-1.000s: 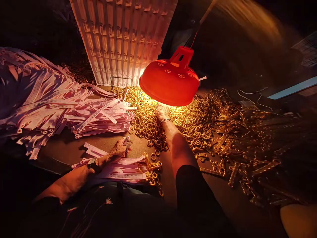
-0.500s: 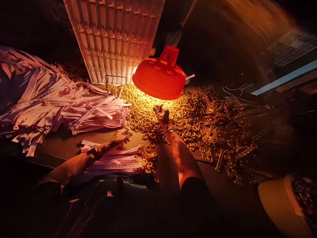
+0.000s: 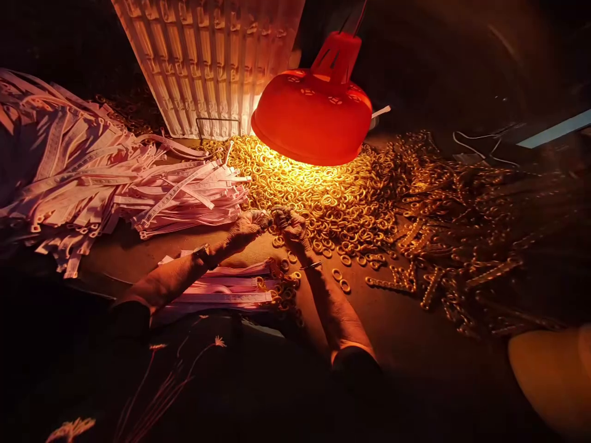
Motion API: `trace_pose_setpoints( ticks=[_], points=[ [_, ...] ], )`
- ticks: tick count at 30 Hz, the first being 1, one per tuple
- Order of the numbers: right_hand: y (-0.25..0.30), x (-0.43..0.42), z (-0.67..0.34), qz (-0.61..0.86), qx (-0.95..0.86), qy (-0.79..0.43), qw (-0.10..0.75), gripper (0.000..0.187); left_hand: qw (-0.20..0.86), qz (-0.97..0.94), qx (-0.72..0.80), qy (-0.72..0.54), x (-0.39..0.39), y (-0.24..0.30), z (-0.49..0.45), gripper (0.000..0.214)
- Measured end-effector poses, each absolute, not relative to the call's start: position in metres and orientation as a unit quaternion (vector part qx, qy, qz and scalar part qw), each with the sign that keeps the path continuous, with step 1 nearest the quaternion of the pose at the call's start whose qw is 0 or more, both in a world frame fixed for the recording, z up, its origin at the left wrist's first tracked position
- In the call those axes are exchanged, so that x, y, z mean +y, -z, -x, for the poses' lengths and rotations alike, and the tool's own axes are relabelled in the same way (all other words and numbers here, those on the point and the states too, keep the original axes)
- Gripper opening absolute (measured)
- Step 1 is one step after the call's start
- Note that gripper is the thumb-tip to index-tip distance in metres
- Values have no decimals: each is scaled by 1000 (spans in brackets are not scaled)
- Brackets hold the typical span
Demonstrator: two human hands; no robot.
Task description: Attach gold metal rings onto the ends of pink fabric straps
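Note:
My left hand (image 3: 247, 225) and my right hand (image 3: 289, 225) meet at the near edge of a big heap of gold rings (image 3: 323, 197) lit by the lamp. Both hands have curled fingers, pinched close together over something small that I cannot make out. A watch sits on my left wrist and a thin bangle on my right wrist. Under my left forearm lies a small stack of white plastic strips (image 3: 226, 286), with gold rings threaded at its right end (image 3: 284, 292).
An orange lamp shade (image 3: 314, 117) hangs low over the rings. A large pile of white strips (image 3: 92, 178) fills the left. A white ribbed panel (image 3: 207, 61) stands at the back. Strips loaded with gold rings (image 3: 462, 246) spread to the right. A tan object (image 3: 549, 375) sits bottom right.
My right hand drew back from deep in the ring heap toward me. My left hand moved forward off the strip stack, and the two hands now meet at the heap's edge.

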State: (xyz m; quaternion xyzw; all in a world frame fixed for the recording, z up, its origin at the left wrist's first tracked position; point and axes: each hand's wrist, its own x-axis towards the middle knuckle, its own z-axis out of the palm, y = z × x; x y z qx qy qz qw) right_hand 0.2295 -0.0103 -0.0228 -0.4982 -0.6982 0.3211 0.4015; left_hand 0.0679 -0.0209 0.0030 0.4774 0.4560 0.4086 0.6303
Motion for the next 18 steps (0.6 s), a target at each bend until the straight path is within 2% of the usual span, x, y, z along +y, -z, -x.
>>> trace_pose_setpoints(
  ticks=[7, 11, 18],
  points=[
    [28, -25, -221, 521, -694, -286, 406, 35, 640, -431, 478, -419, -28, -4, -71, 28],
    [25, -31, -216, 500, -689, -326, 411, 38, 644, -374, 525, -411, -28, 5, -67, 22],
    [17, -41, -210, 475, -676, -370, 425, 40, 668, -334, 513, -424, -32, 16, -59, 30]
  ],
)
